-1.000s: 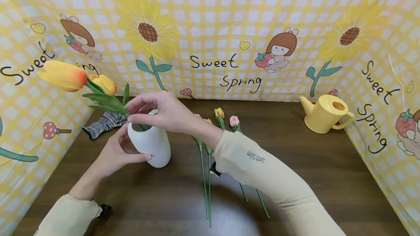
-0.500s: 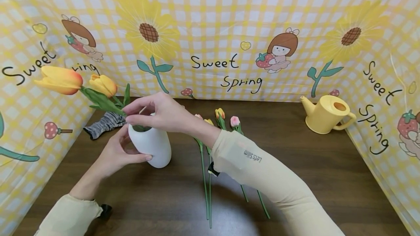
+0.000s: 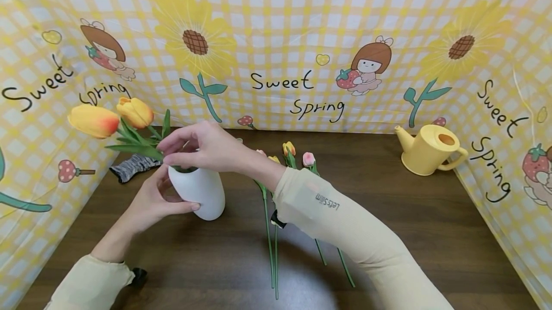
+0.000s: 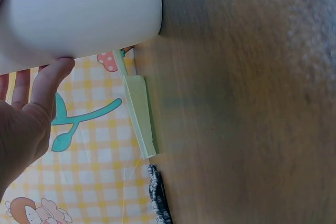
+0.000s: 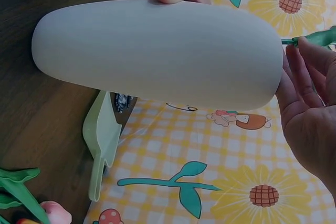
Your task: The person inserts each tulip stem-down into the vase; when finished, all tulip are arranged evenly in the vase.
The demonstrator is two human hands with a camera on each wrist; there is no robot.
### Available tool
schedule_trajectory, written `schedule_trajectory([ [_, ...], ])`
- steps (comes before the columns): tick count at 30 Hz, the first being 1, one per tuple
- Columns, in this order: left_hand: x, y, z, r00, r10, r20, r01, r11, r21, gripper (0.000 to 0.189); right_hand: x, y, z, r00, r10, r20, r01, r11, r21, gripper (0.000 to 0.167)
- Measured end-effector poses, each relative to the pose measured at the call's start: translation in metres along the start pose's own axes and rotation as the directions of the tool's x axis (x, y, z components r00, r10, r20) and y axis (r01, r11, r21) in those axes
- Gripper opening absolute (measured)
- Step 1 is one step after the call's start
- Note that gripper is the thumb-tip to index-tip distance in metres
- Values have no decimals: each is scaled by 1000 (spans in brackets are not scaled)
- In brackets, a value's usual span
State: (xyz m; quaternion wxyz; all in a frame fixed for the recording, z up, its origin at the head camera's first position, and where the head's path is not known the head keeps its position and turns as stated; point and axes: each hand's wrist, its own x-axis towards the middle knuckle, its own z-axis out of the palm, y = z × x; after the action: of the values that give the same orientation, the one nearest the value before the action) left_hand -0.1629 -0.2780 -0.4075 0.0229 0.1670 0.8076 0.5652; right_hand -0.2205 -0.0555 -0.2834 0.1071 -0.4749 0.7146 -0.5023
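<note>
A white vase [image 3: 198, 192] stands tilted on the wooden table, its mouth leaning left in the head view. My left hand [image 3: 153, 197] grips its side, with the thumb [image 4: 55, 74] along the wall. At the mouth, my right hand [image 3: 207, 149] pinches the green stem [image 5: 290, 41] of a yellow-orange tulip [image 3: 96, 121] between thumb and fingers. The stem runs into the vase, and its lower part is hidden inside. Another yellow-orange tulip [image 3: 135, 112] rises just behind it from the vase mouth.
Several tulips lie mid-table, among them a pink one [image 3: 308, 159], partly under my right forearm. A yellow watering can [image 3: 429, 149] stands at the back right. Behind the vase lie a grey knitted cloth [image 3: 133, 164] and a pale green shovel [image 5: 100, 135]. Checked cloth [image 3: 280, 27] walls the table.
The front tulip's head has come down and swung right, nearer the other bloom, its leaves lower at the vase mouth. My right hand has shifted slightly left. The left hand and vase stay put.
</note>
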Motion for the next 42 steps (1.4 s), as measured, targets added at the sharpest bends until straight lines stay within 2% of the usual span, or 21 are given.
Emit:
schedule_trajectory([
  [6,1,-1,1,1000,19,-2,-19,1000,18,87,1,1,2,1000,10,-20,-10,1000,21,21],
  [16,0,1,0,1000,-11,-14,11,1000,18,82,-3,0,2,994,100,-53,-93,988,122,22],
  [20,1,0,0,1000,15,-11,-15,1000,19,87,-5,-1,0,990,124,-68,-112,982,154,21],
  [28,3,-2,0,998,62,10,-61,998,-10,99,-11,-1,-8,988,139,-66,-113,947,301,23],
  [35,4,-2,1,998,59,1,-59,998,-1,96,-25,-7,-23,979,197,-59,-159,908,387,28],
  [42,4,-3,2,998,66,-21,-66,998,0,93,-55,-12,-46,967,236,-96,-172,882,439,26],
])
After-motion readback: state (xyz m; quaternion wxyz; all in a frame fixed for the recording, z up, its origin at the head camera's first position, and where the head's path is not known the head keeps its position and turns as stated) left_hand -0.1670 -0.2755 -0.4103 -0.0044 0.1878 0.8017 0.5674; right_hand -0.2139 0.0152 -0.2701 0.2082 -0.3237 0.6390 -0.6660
